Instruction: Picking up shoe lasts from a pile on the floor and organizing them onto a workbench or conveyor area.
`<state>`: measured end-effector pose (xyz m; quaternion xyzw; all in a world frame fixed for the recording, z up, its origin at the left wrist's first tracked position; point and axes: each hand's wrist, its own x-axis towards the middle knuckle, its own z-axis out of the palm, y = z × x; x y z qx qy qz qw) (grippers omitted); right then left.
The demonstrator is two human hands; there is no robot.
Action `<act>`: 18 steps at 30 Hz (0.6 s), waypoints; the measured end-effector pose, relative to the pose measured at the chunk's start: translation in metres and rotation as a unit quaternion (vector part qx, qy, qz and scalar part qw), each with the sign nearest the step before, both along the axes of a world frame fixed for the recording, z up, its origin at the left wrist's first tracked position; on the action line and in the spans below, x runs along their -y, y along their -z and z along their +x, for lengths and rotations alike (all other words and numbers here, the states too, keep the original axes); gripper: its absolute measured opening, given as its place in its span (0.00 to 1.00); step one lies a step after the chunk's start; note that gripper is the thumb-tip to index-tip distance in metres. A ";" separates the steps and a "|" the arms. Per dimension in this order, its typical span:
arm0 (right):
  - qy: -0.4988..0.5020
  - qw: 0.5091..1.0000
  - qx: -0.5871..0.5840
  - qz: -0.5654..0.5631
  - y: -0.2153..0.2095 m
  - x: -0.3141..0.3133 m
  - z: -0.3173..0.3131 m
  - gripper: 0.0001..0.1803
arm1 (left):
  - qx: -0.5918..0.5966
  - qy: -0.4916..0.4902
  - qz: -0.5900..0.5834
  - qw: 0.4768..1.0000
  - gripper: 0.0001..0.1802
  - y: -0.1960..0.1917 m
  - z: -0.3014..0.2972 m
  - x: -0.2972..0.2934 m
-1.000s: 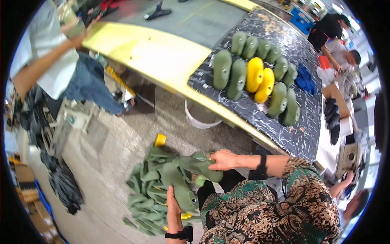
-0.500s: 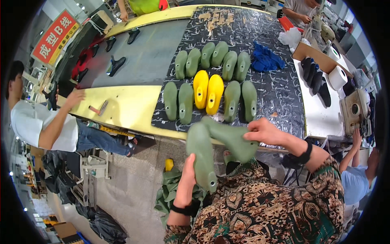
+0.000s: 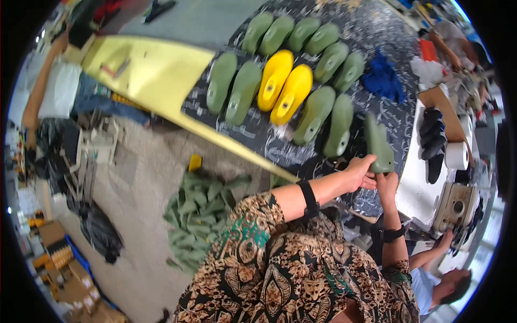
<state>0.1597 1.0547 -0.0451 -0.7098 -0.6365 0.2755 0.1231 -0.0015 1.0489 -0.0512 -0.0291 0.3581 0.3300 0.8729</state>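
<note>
Reaching across to the right: left hand, forearm laid slantwise over the body, palm turned toward the work; fingers partly spread, the tips near the left edge of a green last; whether they press on it cannot be told.

Right hand: raised from below, wrist upright, fingers bent and closed on the heel end of the same last; grip partly covered. Last: blurred, toe pointing away, at the right end of the front row, over the dark mat; one piece or two overlapping, cannot be told.

On the mat: ten further green lasts, two yellow lasts, one blue cloth.

Containers: cardboard boxes, lower left, contents too small to make out; black bag, on the floor, contents hidden; red bin, upper right, interior unclear.

Loose on the floor: a heap of green lasts, one yellow piece at its far edge.
</note>
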 end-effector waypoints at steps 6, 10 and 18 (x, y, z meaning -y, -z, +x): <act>-0.155 0.982 0.088 0.064 -0.038 -0.016 -0.027 0.14 | 0.117 0.004 0.079 0.990 0.23 -0.002 -0.094 0.072; -0.196 0.963 -0.045 0.177 -0.083 -0.007 -0.107 0.07 | -0.048 -0.167 0.014 0.985 0.17 0.036 -0.205 0.160; -0.481 0.811 -0.174 -0.286 0.140 0.171 -0.299 0.10 | -0.163 -0.520 -0.206 0.812 0.17 0.224 -0.254 0.438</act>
